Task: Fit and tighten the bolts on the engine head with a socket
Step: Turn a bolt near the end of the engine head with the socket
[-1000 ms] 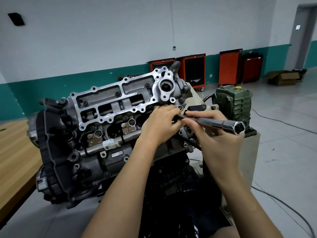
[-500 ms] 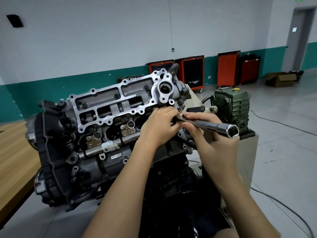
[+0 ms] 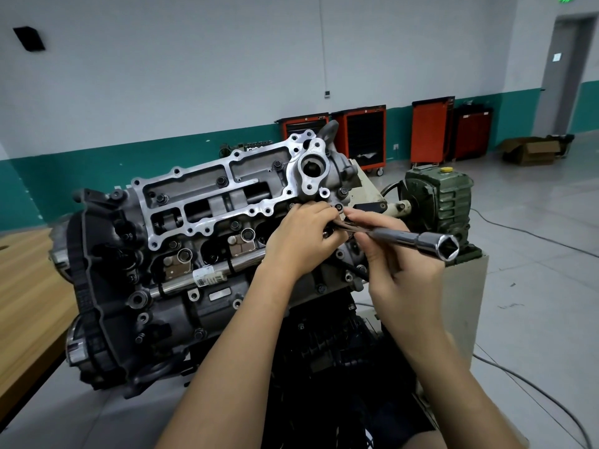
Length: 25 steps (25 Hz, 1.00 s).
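Left hand [image 3: 301, 241] pinches socket wrench [image 3: 418, 239] tip at engine head [image 3: 207, 196], right hand [image 3: 398, 270] grips shaft; skewed entry risks cross-threading the hidden bolt.

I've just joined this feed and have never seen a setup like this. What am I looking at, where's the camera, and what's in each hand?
There is no robot here. The view comes from a camera worn on a person's head, looking down at two bare hands. The engine head is in front, with a green gearbox to its right. The right hand grips a long chrome socket tool, its open end toward the camera. The left hand curls its fingers at the tool's far tip; what they pinch is hidden. A wooden bench lies on the left.
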Tool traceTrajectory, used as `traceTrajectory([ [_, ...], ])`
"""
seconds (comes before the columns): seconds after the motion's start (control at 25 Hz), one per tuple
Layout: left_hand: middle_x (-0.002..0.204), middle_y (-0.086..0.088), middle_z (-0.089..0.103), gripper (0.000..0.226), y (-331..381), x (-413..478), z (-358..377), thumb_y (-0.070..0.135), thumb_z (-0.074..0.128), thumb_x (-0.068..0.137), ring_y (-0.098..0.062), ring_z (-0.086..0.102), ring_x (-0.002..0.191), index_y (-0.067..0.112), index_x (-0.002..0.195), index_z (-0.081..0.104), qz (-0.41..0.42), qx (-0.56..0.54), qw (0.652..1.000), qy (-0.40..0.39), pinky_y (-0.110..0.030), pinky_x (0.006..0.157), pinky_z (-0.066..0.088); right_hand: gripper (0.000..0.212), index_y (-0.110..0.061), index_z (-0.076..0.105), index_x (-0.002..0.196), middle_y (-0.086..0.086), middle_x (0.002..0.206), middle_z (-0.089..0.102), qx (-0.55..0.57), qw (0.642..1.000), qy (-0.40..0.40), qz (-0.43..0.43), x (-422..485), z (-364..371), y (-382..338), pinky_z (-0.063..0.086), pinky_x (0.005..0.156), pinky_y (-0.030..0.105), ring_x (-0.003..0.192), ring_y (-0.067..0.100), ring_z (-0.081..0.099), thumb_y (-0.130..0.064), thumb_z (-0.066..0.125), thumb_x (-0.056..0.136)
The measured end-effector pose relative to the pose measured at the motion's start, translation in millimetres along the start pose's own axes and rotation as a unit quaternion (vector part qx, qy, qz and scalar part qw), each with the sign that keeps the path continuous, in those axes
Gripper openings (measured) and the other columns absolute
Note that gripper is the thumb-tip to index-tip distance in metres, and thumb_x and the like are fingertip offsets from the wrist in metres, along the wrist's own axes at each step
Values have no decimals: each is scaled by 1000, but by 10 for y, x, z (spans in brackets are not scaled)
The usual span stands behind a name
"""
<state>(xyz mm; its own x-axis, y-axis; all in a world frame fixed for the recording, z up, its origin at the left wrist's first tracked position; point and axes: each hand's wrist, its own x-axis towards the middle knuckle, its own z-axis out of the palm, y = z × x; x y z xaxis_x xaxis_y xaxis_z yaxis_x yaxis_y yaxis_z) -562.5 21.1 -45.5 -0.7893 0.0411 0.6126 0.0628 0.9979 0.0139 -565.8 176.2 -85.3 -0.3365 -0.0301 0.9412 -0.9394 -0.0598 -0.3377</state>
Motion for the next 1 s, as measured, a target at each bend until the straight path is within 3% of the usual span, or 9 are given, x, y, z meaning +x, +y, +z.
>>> traceTrajectory([
  [0.08,104,4,63,23,5,-5,-2,29,52,87,-17,53,100,15,101,64,-2,-1,1000,1,-24,86,30,16,4,71,99,7,99,72,2,1000,17,5,42,-24,16,57,77,39,90,18,70,-6,65,87],
  [0.2,99,2,63,19,10,0,-10,28,54,87,-19,53,96,13,94,62,-1,-3,1000,0,-24,80,29,21,0,73,96,1,94,73,40,997,50,42,59,-44,4,57,77,31,87,9,70,-15,73,82],
  [0.4,105,4,63,24,6,2,-8,28,52,86,-17,53,101,14,101,64,-3,-1,1000,-1,-26,89,32,20,1,68,106,1,107,69,23,999,-12,20,-11,1,13,54,87,34,100,11,66,-8,58,92],
  [0.52,103,4,63,23,2,-2,-12,28,52,86,-17,53,99,14,100,64,-4,-1,1000,-1,-26,86,33,16,1,72,100,3,98,73,11,1000,16,13,45,-12,27,56,75,37,86,13,69,-6,67,87],
  [0.68,98,0,62,17,1,3,-17,26,53,83,-21,53,96,13,91,61,4,1,1000,-4,-25,80,29,23,-3,72,99,-2,92,73,70,993,42,85,28,-22,-11,57,74,38,84,11,69,-18,75,82],
  [0.84,106,3,64,26,1,-1,-9,31,51,85,-18,53,101,14,100,65,1,2,1000,1,-26,86,31,21,1,69,106,3,106,70,7,1000,-2,22,3,17,4,55,83,35,96,13,67,-10,60,91],
  [1.0,98,0,63,22,15,-8,-22,29,50,83,-21,53,95,13,91,62,-3,-5,1000,-1,-26,80,30,19,0,73,95,1,92,73,20,998,48,32,64,-6,22,57,73,34,82,10,70,-13,74,81],
])
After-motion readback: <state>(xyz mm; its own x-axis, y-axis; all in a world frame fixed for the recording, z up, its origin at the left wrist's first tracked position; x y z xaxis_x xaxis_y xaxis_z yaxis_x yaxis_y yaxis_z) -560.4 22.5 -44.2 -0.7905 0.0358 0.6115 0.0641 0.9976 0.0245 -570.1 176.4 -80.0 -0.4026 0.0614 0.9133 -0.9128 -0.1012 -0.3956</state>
